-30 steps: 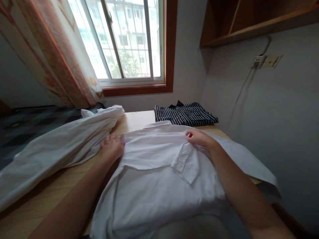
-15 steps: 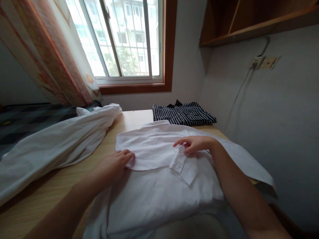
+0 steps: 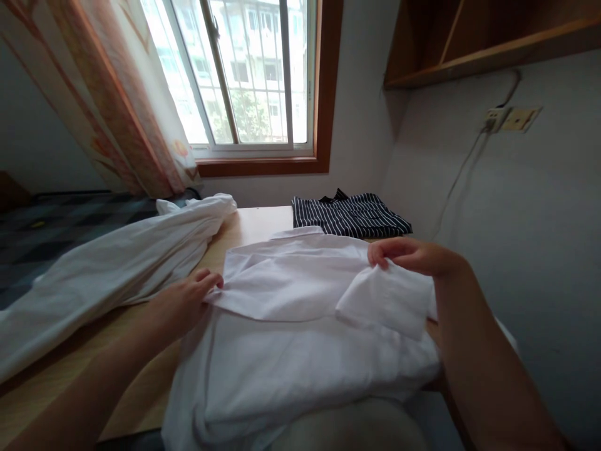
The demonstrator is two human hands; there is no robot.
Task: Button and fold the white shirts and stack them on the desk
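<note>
A white shirt lies spread over the wooden table, its collar toward the window and its lower part at the near edge. One sleeve is folded across it. My left hand pinches the cloth at the shirt's left side. My right hand grips the sleeve near its cuff end on the right, fingers closed and the cloth slightly lifted. The cuff's underside and the fingertips beneath the cloth are hidden.
Behind the shirt lies a folded black-and-white striped shirt. Another white garment stretches along the left of the wooden table. A wooden shelf hangs on the right wall, near a socket with a cable.
My right hand has moved right, pulling the sleeve end with it. My left hand has shifted left, drawing the cloth outward. The view has turned slightly left.
</note>
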